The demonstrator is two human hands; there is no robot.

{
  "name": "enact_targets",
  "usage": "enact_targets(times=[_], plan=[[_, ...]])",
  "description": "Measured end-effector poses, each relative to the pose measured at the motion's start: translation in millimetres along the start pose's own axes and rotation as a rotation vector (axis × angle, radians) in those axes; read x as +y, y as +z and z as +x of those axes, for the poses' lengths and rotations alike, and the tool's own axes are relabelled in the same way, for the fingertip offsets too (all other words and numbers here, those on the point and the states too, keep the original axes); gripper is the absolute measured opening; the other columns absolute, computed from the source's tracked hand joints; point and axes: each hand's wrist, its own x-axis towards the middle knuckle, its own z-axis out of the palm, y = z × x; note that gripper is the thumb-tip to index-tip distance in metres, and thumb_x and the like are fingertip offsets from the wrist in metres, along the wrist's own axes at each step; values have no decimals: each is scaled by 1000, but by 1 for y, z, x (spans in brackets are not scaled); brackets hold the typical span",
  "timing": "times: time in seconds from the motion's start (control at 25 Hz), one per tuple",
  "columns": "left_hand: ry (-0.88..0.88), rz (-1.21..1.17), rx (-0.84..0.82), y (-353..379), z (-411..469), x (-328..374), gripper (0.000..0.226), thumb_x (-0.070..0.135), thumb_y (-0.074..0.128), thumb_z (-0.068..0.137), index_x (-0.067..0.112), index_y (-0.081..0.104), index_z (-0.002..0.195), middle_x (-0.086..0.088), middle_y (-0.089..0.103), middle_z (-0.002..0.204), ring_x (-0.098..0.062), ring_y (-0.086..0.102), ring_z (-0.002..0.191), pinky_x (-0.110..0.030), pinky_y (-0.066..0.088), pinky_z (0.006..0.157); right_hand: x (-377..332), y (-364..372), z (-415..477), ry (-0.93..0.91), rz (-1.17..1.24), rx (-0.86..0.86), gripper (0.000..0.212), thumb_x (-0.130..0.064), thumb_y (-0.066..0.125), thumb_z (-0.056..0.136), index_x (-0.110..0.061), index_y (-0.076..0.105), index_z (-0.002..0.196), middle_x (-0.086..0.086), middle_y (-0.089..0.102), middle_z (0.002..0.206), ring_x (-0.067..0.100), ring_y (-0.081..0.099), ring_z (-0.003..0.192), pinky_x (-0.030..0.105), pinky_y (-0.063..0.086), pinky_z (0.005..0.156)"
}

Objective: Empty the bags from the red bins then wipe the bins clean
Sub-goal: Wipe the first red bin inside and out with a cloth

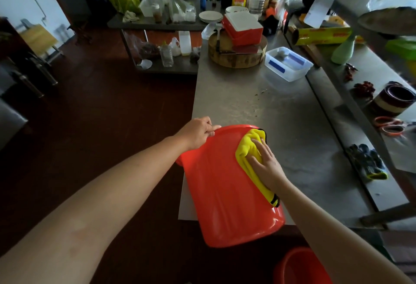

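A red bin (222,189) lies on its side across the near left corner of the steel table (270,108), its closed base toward me. My left hand (199,131) grips the bin's far rim. My right hand (266,163) lies flat with straight fingers on a folded yellow cloth (249,148), pressing it against the bin's outer wall. A second red bin (301,268) stands on the floor at the bottom edge, partly hidden by my right forearm. No bag shows in either bin.
On the far half of the table sit a clear plastic box (288,64), a round wooden chopping block (236,52) and a red cooler box (243,28). A shelf at right holds dark gloves (367,162), scissors (389,126) and a cling-film roll (322,36). Dark floor at left.
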Motion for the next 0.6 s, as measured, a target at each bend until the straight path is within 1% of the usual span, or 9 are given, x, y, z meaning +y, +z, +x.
enact_targets(times=[0.08, 0.12, 0.2, 0.28, 0.32, 0.36, 0.44, 0.48, 0.6], plan=[[0, 18, 14, 2, 1, 2, 12, 19, 63, 98, 14, 71, 105, 4, 59, 90, -18, 60, 97, -26, 47, 84, -8, 1, 1, 75, 31, 5, 78, -73, 42, 74, -45, 38, 147, -5, 22, 166, 21, 23, 151, 45, 28, 119], [0, 19, 10, 2, 2, 3, 13, 19, 64, 97, 13, 71, 106, 3, 59, 91, -19, 60, 99, -28, 48, 85, -14, 5, -1, 79, -2, 18, 80, -77, 39, 74, -44, 36, 147, -5, 20, 167, 21, 22, 152, 48, 27, 119], [1, 21, 6, 0, 3, 6, 11, 16, 65, 97, 11, 71, 105, -3, 63, 98, -21, 62, 96, -34, 50, 85, -24, 15, -12, 7, -185, 55, 79, -83, 35, 79, -47, 29, 149, -6, 13, 168, 23, 13, 154, 53, 23, 120], [13, 35, 5, -3, 3, 6, 15, 13, 65, 96, 6, 71, 108, -2, 60, 95, -20, 61, 90, -35, 51, 84, -33, 27, -31, -111, -424, 33, 76, -83, 32, 86, -51, 17, 153, -7, 3, 169, 28, 0, 156, 59, 14, 121], [19, 34, 11, -3, 3, 5, 14, 13, 65, 96, 7, 72, 107, -2, 60, 93, -20, 63, 90, -36, 52, 84, -38, 34, -41, -183, -524, 16, 75, -82, 31, 88, -52, 13, 154, -7, 0, 169, 32, -5, 155, 62, 8, 120], [18, 26, 15, -2, 2, 3, 10, 13, 66, 96, 8, 72, 102, -3, 63, 95, -23, 65, 94, -39, 53, 85, -42, 43, -50, -270, -610, 8, 73, -80, 31, 89, -52, 13, 155, -6, -1, 170, 35, -9, 155, 65, 4, 119], [25, 24, 14, 0, 2, 5, 5, 12, 66, 95, 10, 70, 95, -9, 66, 103, -29, 65, 109, -44, 53, 89, -51, 63, -67, -455, -763, -16, 70, -74, 35, 91, -48, 26, 154, -3, 5, 170, 41, -9, 154, 71, 0, 117], [34, 28, 20, 2, 2, 6, 5, 12, 65, 96, 11, 69, 94, -10, 66, 105, -30, 63, 113, -44, 52, 91, -55, 73, -73, -532, -839, -55, 69, -71, 37, 91, -45, 31, 154, -2, 7, 170, 41, -10, 154, 72, -2, 116], [53, 87, 37, 1, -1, 11, 19, 14, 60, 100, 2, 69, 112, -6, 62, 102, -26, 59, 104, -38, 48, 87, -57, 93, -79, -634, -980, -138, 68, -68, 38, 93, -38, 35, 154, 1, 6, 170, 40, -14, 153, 71, -7, 115]])
